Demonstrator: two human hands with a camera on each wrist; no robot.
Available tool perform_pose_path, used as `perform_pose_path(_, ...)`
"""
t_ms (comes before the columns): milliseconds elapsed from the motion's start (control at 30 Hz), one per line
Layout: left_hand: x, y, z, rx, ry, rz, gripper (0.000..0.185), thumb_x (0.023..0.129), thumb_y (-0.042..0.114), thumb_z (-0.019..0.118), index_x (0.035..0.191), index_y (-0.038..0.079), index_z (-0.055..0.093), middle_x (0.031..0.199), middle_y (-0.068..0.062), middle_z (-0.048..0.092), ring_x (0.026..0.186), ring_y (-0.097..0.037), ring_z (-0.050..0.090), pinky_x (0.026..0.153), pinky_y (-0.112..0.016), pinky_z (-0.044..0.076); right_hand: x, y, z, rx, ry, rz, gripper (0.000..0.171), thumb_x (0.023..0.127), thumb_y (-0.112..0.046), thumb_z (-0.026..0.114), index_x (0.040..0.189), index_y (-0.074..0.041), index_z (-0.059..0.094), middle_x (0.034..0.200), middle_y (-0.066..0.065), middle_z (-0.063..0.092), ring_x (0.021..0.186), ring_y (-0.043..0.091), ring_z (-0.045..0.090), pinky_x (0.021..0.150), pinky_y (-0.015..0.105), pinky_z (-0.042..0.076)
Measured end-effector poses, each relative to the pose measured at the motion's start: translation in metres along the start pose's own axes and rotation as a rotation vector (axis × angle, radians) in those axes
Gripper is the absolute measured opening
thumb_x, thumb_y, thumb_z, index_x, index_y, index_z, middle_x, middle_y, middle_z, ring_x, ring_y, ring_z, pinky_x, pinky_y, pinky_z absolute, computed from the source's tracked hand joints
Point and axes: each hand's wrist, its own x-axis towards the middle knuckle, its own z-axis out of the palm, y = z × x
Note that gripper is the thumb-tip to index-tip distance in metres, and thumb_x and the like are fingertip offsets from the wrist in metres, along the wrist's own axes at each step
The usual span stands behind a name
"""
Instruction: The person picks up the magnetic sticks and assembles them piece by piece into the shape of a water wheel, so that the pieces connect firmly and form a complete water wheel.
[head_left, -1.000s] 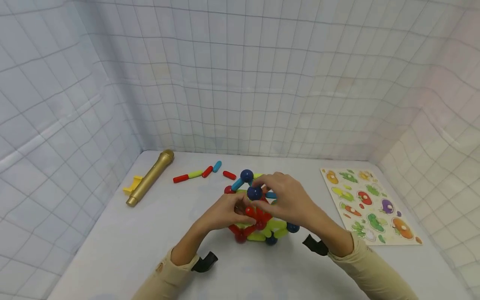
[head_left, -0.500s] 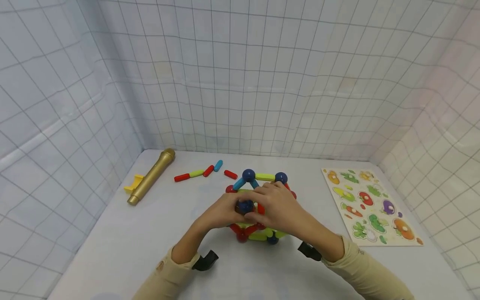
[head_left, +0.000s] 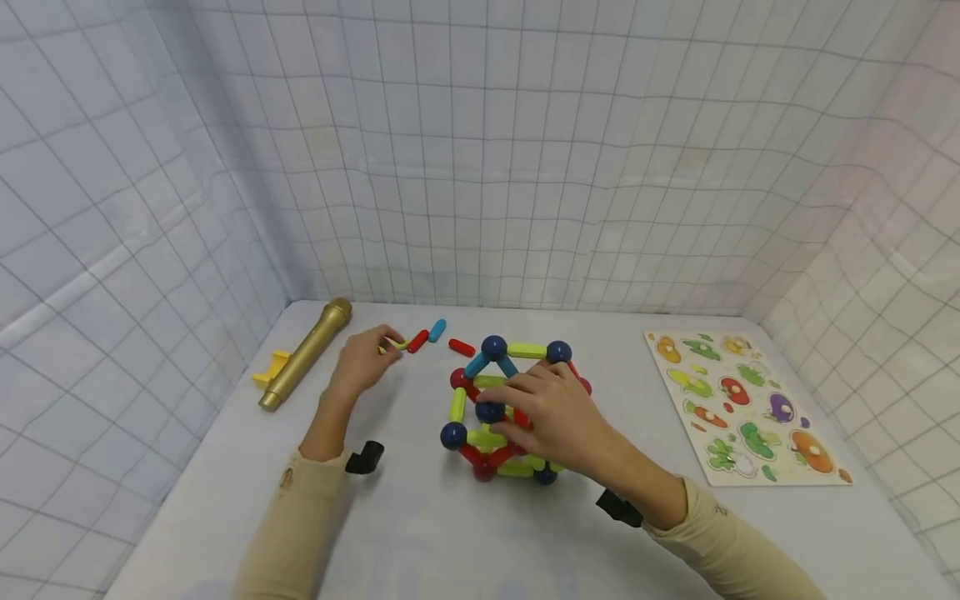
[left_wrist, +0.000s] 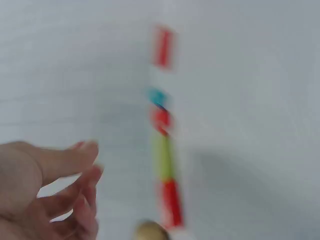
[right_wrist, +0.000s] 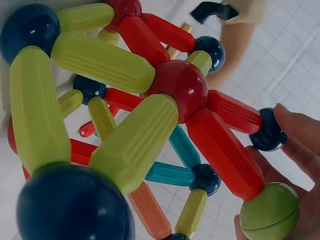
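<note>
At the far left of the surface (head_left: 225, 500), your left hand (head_left: 363, 358) has its grip at the near-left end of the loose row of sticks (head_left: 420, 340). Its fingertips meet the yellow-green stick (head_left: 396, 346), though you cannot tell from the head view whether they pinch it or only touch it. The left wrist view is too blurred to settle that; there the fingers (left_wrist: 75, 165) look loosely curled and apart from the sticks.

The row runs with its long axis from near left to far right: a yellow-green stick, a red stick (head_left: 417, 341) and a blue stick (head_left: 437, 330) end to end, with a separate red stick (head_left: 461, 347) lying just to the right of them. From your left grip the row leads away to the right and slightly farther off, so the left hand is plainly the nearer one. The gold microphone (head_left: 306, 353) lies just left of that hand, its head pointing far and right.

Your right hand (head_left: 547, 417) rests on the ball-and-stick structure (head_left: 502, 408) at the middle of the surface, well to the right of the loose row. Its fingers curl around the near side, grasping a red stick (right_wrist: 225, 150) and touching a dark blue ball (right_wrist: 269, 131) and a green ball (right_wrist: 270, 212). The puzzle board (head_left: 742, 404) lies at the right edge, apart from both hands.
</note>
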Motion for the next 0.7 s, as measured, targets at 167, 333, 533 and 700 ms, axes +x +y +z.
perform_pose_path(167, 0.028, -0.048, 0.009, 0.403, -0.011, -0.025, 0.028, 0.089, 0.011, 0.067, 0.118, 0.010, 0.068, 0.112, -0.019, 0.068, 0.100, -0.037, 0.064, 0.082, -0.049, 0.053, -0.003, -0.001, 0.001, -0.004, 0.018, -0.006, 0.037, 0.079, -0.034, 0.080, 0.113, -0.026, 0.070, 0.098, -0.009, 0.073, 0.097, 0.011, 0.065, 0.087, 0.038, 0.046)
perform_pose_path(333, 0.033, -0.060, 0.011, 0.563, -0.092, 0.017, 0.036, 0.089, 0.013, 0.069, 0.124, 0.013, 0.066, 0.110, -0.018, 0.071, 0.097, -0.036, 0.067, 0.078, -0.050, 0.054, -0.005, -0.002, 0.000, -0.003, 0.011, 0.002, 0.037, 0.080, -0.034, 0.079, 0.115, -0.026, 0.070, 0.099, -0.008, 0.073, 0.098, 0.011, 0.066, 0.090, 0.039, 0.048)
perform_pose_path(533, 0.023, -0.061, 0.009, 0.632, -0.069, 0.087, 0.030, 0.092, 0.010, 0.062, 0.121, 0.011, 0.067, 0.097, -0.020, 0.068, 0.085, -0.038, 0.064, 0.073, -0.051, 0.053, -0.004, -0.002, 0.001, -0.010, 0.010, -0.004, 0.038, 0.080, -0.034, 0.080, 0.116, -0.025, 0.070, 0.099, -0.007, 0.074, 0.098, 0.011, 0.067, 0.091, 0.039, 0.049)
perform_pose_path(700, 0.016, -0.058, 0.009, 0.639, -0.108, 0.063, 0.037, 0.097, 0.013, 0.055, 0.135, 0.012, 0.057, 0.106, -0.025, 0.063, 0.095, -0.043, 0.061, 0.082, -0.055, 0.051, -0.004, -0.001, 0.001, -0.027, 0.011, -0.004, 0.038, 0.080, -0.035, 0.079, 0.115, -0.026, 0.070, 0.099, -0.008, 0.074, 0.098, 0.012, 0.067, 0.092, 0.040, 0.049)
